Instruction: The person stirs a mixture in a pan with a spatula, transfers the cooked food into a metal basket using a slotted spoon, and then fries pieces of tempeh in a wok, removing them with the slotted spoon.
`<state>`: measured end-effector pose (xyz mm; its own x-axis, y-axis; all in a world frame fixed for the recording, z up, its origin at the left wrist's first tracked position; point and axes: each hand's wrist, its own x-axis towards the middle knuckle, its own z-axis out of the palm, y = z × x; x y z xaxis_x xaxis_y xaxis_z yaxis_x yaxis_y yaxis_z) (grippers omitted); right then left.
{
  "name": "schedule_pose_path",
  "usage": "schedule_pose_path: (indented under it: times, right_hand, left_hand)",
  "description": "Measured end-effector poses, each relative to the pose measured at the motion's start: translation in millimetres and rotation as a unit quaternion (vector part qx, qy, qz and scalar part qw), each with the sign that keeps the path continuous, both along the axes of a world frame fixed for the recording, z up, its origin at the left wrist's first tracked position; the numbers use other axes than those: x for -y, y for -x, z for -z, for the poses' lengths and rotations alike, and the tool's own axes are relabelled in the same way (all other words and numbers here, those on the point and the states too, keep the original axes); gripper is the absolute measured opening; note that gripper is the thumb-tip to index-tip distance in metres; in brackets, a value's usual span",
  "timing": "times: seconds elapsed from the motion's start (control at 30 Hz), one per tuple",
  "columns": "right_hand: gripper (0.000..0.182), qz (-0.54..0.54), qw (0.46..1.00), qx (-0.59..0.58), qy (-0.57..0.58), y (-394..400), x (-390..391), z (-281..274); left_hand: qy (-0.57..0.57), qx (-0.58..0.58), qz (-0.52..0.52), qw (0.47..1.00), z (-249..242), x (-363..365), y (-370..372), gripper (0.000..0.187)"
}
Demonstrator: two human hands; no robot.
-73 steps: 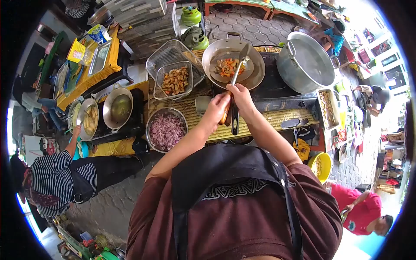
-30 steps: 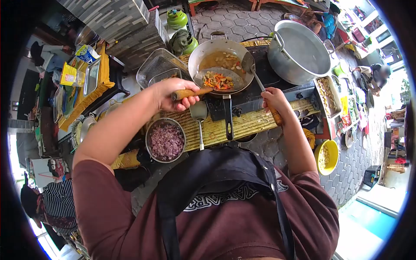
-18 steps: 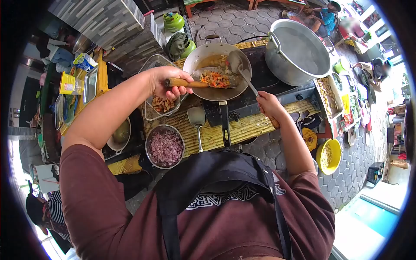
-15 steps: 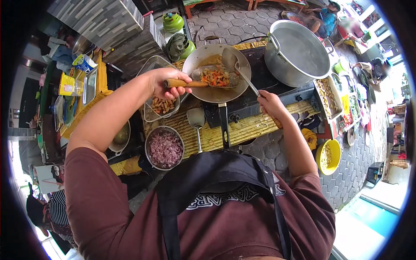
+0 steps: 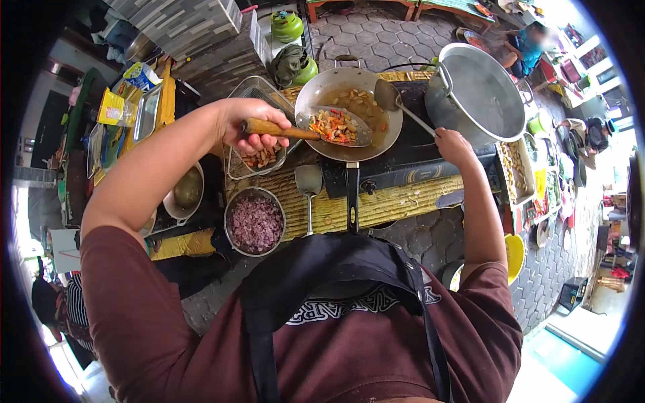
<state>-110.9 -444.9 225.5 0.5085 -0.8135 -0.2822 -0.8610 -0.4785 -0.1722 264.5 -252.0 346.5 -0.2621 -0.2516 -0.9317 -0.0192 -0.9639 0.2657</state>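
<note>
My left hand [image 5: 259, 127] is closed around the wooden handle [image 5: 279, 129] of a skimmer. The skimmer's bowl [image 5: 363, 136] sits inside the wok [image 5: 311, 97], heaped with orange-red and pale brown food pieces [image 5: 332, 125]. Brownish liquid with more loose pieces fills the wok around it. With my right hand [image 5: 454, 145] I grip a long metal spatula [image 5: 388, 95], its blade over the wok's right side. Left of the wok, beneath my left hand, a wire basket [image 5: 236, 161] holds browned pieces [image 5: 262, 158].
A large steaming pot [image 5: 446, 80] stands right of the wok on the stove [image 5: 416, 173]. In front are a bowl of chopped purple onions [image 5: 255, 221] and a second spatula [image 5: 309, 181]. The wok's black handle [image 5: 353, 195] points toward me. Green gas cylinders [image 5: 287, 27] stand behind.
The spatula blade has shifted right, away from the skimmer, and my right hand has moved right with it. Loose pieces now show in the wok's liquid. The camera view has shifted slightly.
</note>
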Motion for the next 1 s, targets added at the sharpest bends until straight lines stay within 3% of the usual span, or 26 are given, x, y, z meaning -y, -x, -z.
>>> schedule_pose_path:
  times: [0.17, 0.27, 0.33, 0.37, 0.43, 0.6, 0.67, 0.77, 0.9, 1.0]
  right_hand:
    - [0.032, 0.022, 0.978, 0.140, -0.154, -4, 3, 32]
    - [0.032, 0.027, 0.969, 0.150, -0.195, -13, -13, -3]
    - [0.029, -0.053, 0.991, 0.118, -0.025, -14, -17, -18]
    - [0.029, -0.050, 0.992, 0.116, -0.023, -15, -16, -24]
    - [0.028, -0.091, 0.991, 0.033, 0.091, -26, -4, -35]
    - [0.026, -0.123, 0.981, -0.103, 0.110, -90, -2, -56]
    - [0.023, -0.218, 0.963, -0.117, 0.104, -112, -14, -65]
    - [0.023, -0.271, 0.944, -0.164, 0.097, -137, -26, -73]
    - [0.023, -0.298, 0.929, -0.182, 0.121, -142, -34, -116]
    - [0.025, -0.242, 0.932, -0.236, 0.128, -154, -40, -139]
  left_hand:
    - [-0.019, 0.015, 0.014, 1.000, 7, 21, 2, 0.036]
    - [-0.003, -0.006, -0.005, 1.000, 9, 18, -4, 0.036]
    - [0.005, -0.030, -0.025, 0.999, 23, 13, -8, 0.037]
    - [0.010, -0.035, -0.025, 0.999, 26, 10, -10, 0.037]
    - [0.027, -0.047, -0.024, 0.998, 28, 5, -13, 0.038]
    - [0.045, -0.075, -0.044, 0.995, 38, -3, -16, 0.036]
    - [0.048, -0.085, -0.046, 0.994, 42, -5, -17, 0.035]
    - [0.055, -0.060, -0.065, 0.995, 45, -6, -12, 0.040]
    - [0.064, -0.066, -0.063, 0.994, 59, -10, -12, 0.039]
    - [0.092, -0.102, -0.061, 0.989, 67, -19, -15, 0.035]
